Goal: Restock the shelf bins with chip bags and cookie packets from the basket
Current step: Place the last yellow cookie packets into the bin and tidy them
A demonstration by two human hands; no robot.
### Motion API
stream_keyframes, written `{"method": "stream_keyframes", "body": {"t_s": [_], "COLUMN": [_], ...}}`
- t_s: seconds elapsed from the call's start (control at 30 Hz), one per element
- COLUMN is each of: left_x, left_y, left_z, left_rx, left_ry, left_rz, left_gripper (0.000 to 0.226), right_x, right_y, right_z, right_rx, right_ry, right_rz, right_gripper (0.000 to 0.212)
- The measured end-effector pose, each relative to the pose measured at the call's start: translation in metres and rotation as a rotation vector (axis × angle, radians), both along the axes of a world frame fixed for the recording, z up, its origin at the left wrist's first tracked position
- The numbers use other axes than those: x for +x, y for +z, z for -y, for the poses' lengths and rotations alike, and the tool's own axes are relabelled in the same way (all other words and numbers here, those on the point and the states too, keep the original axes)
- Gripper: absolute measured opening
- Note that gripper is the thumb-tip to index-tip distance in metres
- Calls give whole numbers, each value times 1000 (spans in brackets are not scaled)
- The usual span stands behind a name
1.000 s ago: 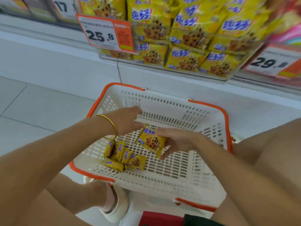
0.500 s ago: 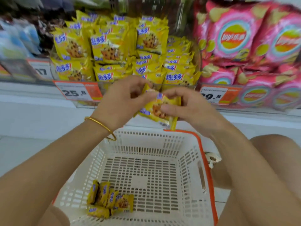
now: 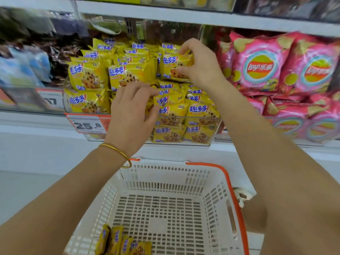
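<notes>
Here, right grip (image 3: pixel 200 69) pinches 趣多多 packet (image 3: pixel 172 64) — tag (image 3: pixel 88 124) 25.8.

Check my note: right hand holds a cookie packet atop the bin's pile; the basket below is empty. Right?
The basket is not empty: the head view shows several yellow packets in its near left corner. The right hand holds a cookie packet atop the pile.

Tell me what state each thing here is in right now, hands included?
right hand, pinching a cookie packet atop the pile.
left hand, touching the stacked packets lower down; grip unclear.
cookie bin, heaped full.
basket, nearly empty.
leftover packets, lying in the basket's near left corner.
chip bags, stacked right of the cookie bin.
</notes>
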State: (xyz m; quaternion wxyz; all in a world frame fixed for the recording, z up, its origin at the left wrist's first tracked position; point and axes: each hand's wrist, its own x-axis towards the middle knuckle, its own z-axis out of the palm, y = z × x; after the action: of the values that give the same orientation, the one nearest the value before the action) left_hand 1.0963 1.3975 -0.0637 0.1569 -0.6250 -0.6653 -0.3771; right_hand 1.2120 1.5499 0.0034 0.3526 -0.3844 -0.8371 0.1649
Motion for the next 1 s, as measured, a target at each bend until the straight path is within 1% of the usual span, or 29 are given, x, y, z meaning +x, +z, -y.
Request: {"method": "stream_keyframes", "body": {"t_s": [0.1,0.23,0.33,0.47,0.5,0.57,0.63,0.7,0.77,0.8,0.83,0.87,0.9,0.93,1.0], "left_x": [1,0,0,-1,-1,0,2,3,0,-3,-8,-14,-19,-24,-30], "left_y": [1,0,-1,-1,-1,2,5,4,-6,-17,-29,-44,-59,-73,-94], "left_z": [-2,-3,-4,-1,2,9,20,33,50,59,67,76,85,92,105], "left_rx": [-12,-35,-28,-17,-4,24,44,38,-51,-130,-234,-354,-477,-584,-777], "left_ry": [9,10,7,-16,-20,-25,-44,-73,-107,-120,-128,-126,-120,-114,-85], "left_rz": [20,33,21,9,9,-1,-19,-13,2,-8,-29,-45,-59,-71,-85], "left_gripper": [30,31,29,26,26,23,19,17,19,21,24,27,31,34,31], "right_x": [-8,-9,-11,-6,-3,4,15,27,34,35,32,26,18,10,-6], "right_y": [-3,-7,-8,-9,-10,-9,-7,-6,-26,-45,-71,-101,-133,-168,-241], "right_z": [-3,-3,-4,-1,0,7,24,52,91,109,124,136,145,150,156], "right_rx": [32,49,39,60,80,188,266,263,251,219,143,27,-116,-251,-452], "right_ry": [-19,26,33,-2,-29,-112,-118,-7,123,170,207,246,289,331,431], "right_rz": [1,-38,36,146,160,174,88,-100,-250,-267,-235,-150,-13,168,531], "right_gripper": [31,33,37,53,57,60,53,40,26,22,19,17,17,18,24]}}
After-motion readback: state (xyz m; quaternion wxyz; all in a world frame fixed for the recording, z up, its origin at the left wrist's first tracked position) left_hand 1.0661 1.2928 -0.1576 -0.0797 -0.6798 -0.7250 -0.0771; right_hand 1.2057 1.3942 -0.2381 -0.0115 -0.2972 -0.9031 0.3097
